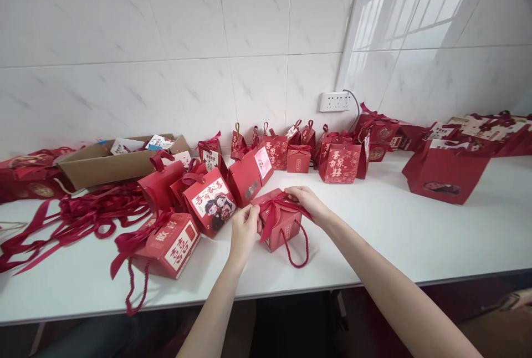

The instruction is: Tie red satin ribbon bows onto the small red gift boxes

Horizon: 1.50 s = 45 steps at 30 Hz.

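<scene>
A small red gift box (pixel 275 240) with a twisted cord handle (pixel 306 247) stands near the table's front edge. Across its top lies a dark red ribbon (pixel 272 218) tied in a bow. My left hand (pixel 246 224) is closed at the box's left side, thumb and finger pinching the ribbon there. On the far right side, my right hand (pixel 308 203) is also closed on the ribbon, its fingertips partly hidden. To the left sits another red box with a bow (pixel 177 244), tilted and with its cord hanging over. Close behind it leans a red bag with a cartoon couple (pixel 214 203).
Loose red ribbons (pixel 97 211) lie heaped at the left before a brown cardboard tray (pixel 112 165). Several red gift boxes (pixel 343 163) line the wall. A larger red bag (pixel 446 172) stands at the right. A white power strip (pixel 334 102) is mounted on the tiled wall.
</scene>
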### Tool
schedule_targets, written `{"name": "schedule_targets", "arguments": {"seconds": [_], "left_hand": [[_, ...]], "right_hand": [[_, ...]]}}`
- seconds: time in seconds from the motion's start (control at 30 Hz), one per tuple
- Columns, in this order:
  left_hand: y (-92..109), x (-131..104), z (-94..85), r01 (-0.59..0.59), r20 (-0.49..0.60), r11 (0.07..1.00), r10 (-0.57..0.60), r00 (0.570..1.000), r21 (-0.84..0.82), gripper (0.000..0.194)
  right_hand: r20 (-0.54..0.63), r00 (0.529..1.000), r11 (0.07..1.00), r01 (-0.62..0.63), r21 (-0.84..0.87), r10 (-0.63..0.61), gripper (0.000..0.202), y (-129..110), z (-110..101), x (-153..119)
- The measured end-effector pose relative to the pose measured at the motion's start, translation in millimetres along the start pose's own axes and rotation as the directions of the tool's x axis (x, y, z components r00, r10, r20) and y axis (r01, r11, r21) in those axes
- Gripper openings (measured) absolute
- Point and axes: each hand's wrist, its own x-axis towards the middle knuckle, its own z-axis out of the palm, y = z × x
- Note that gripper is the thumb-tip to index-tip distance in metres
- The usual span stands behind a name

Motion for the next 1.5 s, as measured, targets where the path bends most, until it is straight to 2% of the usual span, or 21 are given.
{"name": "schedule_targets", "arguments": {"seconds": [0.13,0.2,0.27,0.33,0.4,0.47,0.6,0.67,0.73,0.83,0.93,1.03,1.07,1.17,1.2,1.23,1.3,1.33,1.37,1.43,1.5], "left_hand": [[-2.6,-4.0,-4.6,0.029,-0.019,0.999,-0.03,0.999,-0.044,0.028],[-3.2,-10.1,-6.3,0.053,-0.084,0.997,-0.057,0.995,-0.05,0.027],[-3.5,-17.2,-5.7,0.077,-0.161,0.996,-0.083,0.983,-0.042,0.034],[-3.9,-23.3,-2.4,0.095,-0.171,0.993,-0.105,0.98,-0.065,0.039],[-4.8,-27.9,2.1,0.101,-0.123,0.986,-0.117,0.986,-0.131,0.039],[-6.2,-31.7,6.2,0.093,-0.106,0.98,-0.113,0.988,-0.173,0.036],[-7.3,-40.2,8.8,0.113,-0.103,0.98,-0.131,0.986,-0.165,0.03],[-4.8,-46.2,6.8,0.11,-0.04,0.983,-0.117,0.992,-0.148,0.026],[-0.3,-53.6,3.4,0.07,0.024,0.991,-0.068,0.997,-0.116,0.024],[7.4,-65.8,-1.5,-0.005,0.119,0.998,0.012,0.993,-0.055,0.023],[12.0,-77.0,-3.2,-0.012,0.255,1.0,0.012,0.967,-0.001,0.022],[10.6,-84.6,-1.9,0.006,0.419,1.0,-0.017,0.908,0.028,0.026],[9.3,-85.6,-1.1,0.014,0.487,0.998,-0.042,0.872,0.06,0.027],[8.6,-81.9,4.0,0.019,0.66,0.96,-0.205,0.722,0.278,0.029],[10.9,-78.7,7.8,-0.002,0.672,0.939,-0.245,0.699,0.344,0.029],[14.8,-75.2,13.4,-0.03,0.658,0.922,-0.252,0.71,0.386,0.029],[27.0,-69.0,30.1,-0.099,0.601,0.925,-0.155,0.784,0.368,0.032],[34.6,-67.2,41.1,-0.139,0.588,0.938,-0.08,0.805,0.318,0.033],[42.3,-66.8,53.3,-0.175,0.606,0.953,-0.012,0.795,0.248,0.032],[56.1,-69.6,79.3,-0.209,0.694,0.973,0.081,0.715,0.101,0.03],[65.1,-75.8,104.2,-0.206,0.77,0.978,0.119,0.627,0.016,0.028]], "right_hand": [[0.039,0.999,0.999,0.033,-0.001,-0.032,0.04,3.8,-14.5,-6.4],[0.103,0.991,0.996,0.082,-0.015,-0.08,0.046,7.7,-24.3,-11.8],[0.25,0.96,0.987,0.147,-0.059,-0.128,0.071,12.2,-32.4,-16.8],[0.409,0.903,0.979,0.181,-0.092,-0.129,0.098,15.4,-36.2,-21.0],[0.502,0.86,0.98,0.169,-0.107,-0.094,0.109,16.4,-35.2,-24.3],[0.528,0.848,0.983,0.139,-0.122,-0.055,0.111,15.8,-31.5,-26.6],[0.476,0.878,0.971,0.156,-0.183,-0.052,0.115,16.3,-27.6,-30.3],[0.429,0.897,0.938,0.232,-0.258,-0.104,0.114,18.4,-28.8,-36.5],[0.352,0.913,0.867,0.336,-0.369,-0.204,0.112,21.1,-30.6,-48.5],[0.233,0.89,0.738,0.454,-0.499,-0.391,0.109,24.5,-33.2,-76.6],[0.153,0.843,0.617,0.49,-0.616,-0.516,0.107,24.1,-37.9,-110.6],[0.091,0.796,0.503,0.462,-0.731,-0.598,0.108,19.5,-48.4,-143.7],[0.07,0.78,0.476,0.447,-0.758,-0.621,0.108,17.4,-53.1,-154.3],[0.004,0.741,0.414,0.379,-0.827,-0.671,0.106,10.7,-68.7,-185.9],[-0.022,0.732,0.403,0.349,-0.846,-0.681,0.105,8.6,-73.7,-196.4],[-0.048,0.726,0.395,0.316,-0.863,-0.686,0.103,7.0,-78.4,-206.9],[-0.101,0.717,0.384,0.244,-0.891,-0.69,0.101,5.0,-86.4,-227.3],[-0.125,0.714,0.38,0.209,-0.901,-0.688,0.101,4.7,-89.7,-237.0],[-0.148,0.715,0.38,0.174,-0.909,-0.683,0.101,4.9,-92.7,-246.2],[-0.193,0.715,0.387,0.116,-0.915,-0.672,0.101,6.0,-97.8,-263.1],[-0.24,0.705,0.405,0.073,-0.912,-0.667,0.102,7.1,-102.0,-278.4]]}}
